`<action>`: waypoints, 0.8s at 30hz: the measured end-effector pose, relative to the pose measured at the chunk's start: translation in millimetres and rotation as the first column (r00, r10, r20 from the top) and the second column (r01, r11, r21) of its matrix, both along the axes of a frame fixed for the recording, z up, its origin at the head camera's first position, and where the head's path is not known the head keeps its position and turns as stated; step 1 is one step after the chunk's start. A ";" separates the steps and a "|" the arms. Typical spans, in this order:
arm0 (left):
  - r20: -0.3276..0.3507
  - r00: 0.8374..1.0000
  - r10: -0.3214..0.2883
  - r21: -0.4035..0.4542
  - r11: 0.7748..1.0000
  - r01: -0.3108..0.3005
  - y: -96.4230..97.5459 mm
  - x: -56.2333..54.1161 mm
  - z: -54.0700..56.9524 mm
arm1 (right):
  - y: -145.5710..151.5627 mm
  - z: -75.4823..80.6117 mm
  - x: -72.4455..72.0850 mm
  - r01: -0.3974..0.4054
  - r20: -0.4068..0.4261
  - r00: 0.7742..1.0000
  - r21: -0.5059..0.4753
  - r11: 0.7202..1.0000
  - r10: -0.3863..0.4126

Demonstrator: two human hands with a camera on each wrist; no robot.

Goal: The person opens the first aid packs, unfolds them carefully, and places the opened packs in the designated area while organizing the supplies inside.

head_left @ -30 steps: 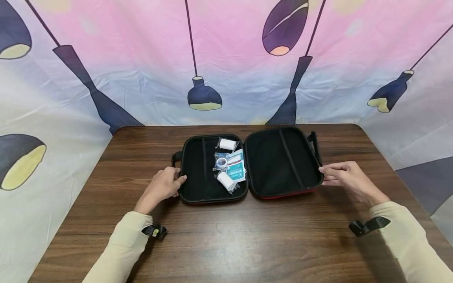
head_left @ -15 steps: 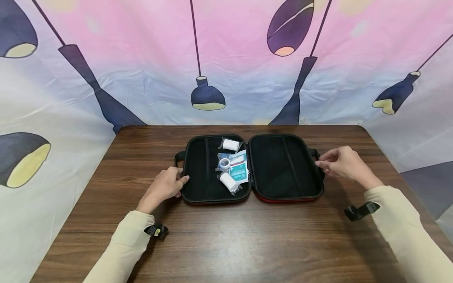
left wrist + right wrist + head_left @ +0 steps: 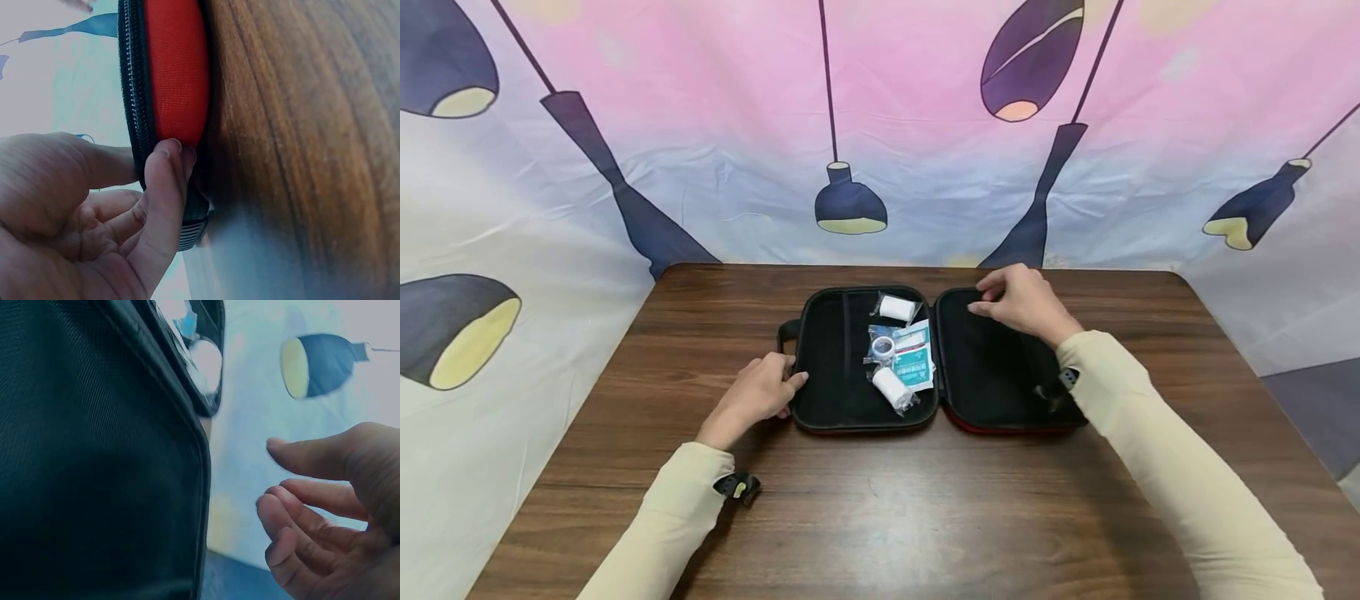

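A zippered first-aid case (image 3: 822,367) lies spread open on the table, black inside with a red shell (image 3: 178,69). My left hand (image 3: 758,392) grips its left edge near the handle, thumb over the rim and fingertips against the red side. Within the left half lie two wrapped white bandage rolls (image 3: 892,387), a small roll of tape (image 3: 875,347) in clear wrap and flat teal-and-white packets (image 3: 913,367). Over the right half (image 3: 985,375) hovers my right hand (image 3: 1022,302), fingers loosely bent, thumb apart, nothing between them. Its forearm hides that half's right side.
The wooden table (image 3: 880,517) extends in front of the case and to both sides. A black strap handle (image 3: 787,333) sticks out at the case's left. Behind the table hangs a printed cloth (image 3: 737,192) with lamp drawings.
My right hand has let go of the case's right edge and moved left and away over the right half, which has settled flat. My left hand keeps its grip.
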State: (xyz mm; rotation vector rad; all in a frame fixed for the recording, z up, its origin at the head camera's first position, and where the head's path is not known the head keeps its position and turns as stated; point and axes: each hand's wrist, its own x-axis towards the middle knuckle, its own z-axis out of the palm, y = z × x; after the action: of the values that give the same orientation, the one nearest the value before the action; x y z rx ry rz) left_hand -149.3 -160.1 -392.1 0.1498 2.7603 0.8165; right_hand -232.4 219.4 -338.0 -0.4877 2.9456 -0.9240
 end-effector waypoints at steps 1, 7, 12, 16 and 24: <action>-0.001 1.000 0.002 -0.002 1.000 -0.002 0.3 0.0 0.1 | -6.3 -1.6 -3.0 -0.015 0.000 1.000 -0.004 1.000 0.015; -0.005 1.000 -0.005 -0.025 1.000 0.005 1.0 -0.6 1.1 | -41.3 -12.1 -17.7 -0.063 0.021 0.998 -0.008 0.998 0.063; 0.009 1.000 0.001 -0.029 1.000 0.000 0.0 -0.8 0.7 | -67.0 -20.0 -23.6 -0.079 0.062 0.995 -0.014 0.997 0.079; 0.004 1.000 -0.006 -0.030 1.000 0.006 0.8 0.0 0.7 | -81.1 -27.7 -26.2 -0.059 0.075 0.996 0.009 0.998 0.058; 0.014 1.000 -0.001 -0.044 0.999 0.002 2.7 0.5 1.9 | -95.4 -42.7 -28.0 -0.047 0.085 0.995 0.046 0.998 0.043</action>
State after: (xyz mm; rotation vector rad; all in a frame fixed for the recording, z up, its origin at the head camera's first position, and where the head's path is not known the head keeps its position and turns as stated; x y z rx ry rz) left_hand -148.9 -157.5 -390.2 0.1373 2.7624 0.7535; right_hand -260.4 124.0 -380.7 -0.4989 2.8618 -0.8460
